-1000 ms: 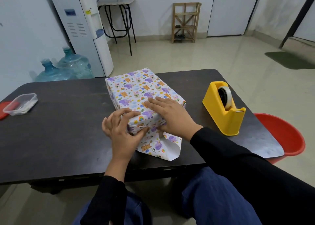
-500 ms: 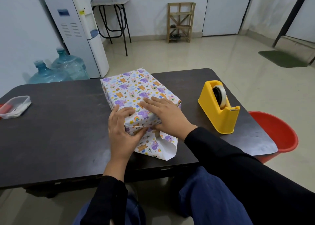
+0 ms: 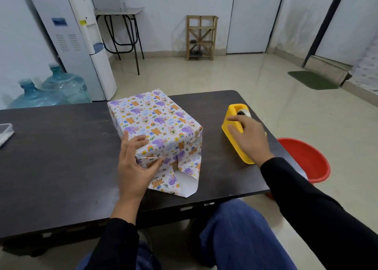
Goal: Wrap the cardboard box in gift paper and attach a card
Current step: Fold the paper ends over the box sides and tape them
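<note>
Left hand [image 3: 133, 165] presses one wrapped box [image 3: 155, 116]; right hand [image 3: 249, 139] touches one dispenser [image 3: 233, 109].

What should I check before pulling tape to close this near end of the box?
1. Left fold held: ok, the left hand presses it against the near end of the wrapped box.
2. Tape within reach: ok, the right hand is on the yellow tape dispenser.
3. Tape end gripped: cannot tell, the right hand is blurred and covers the roll.
4. Right fold flat: not ok, it looks loose and nothing holds it.
5. Bottom flap raised: not ok, it lies flat on the table.
</note>
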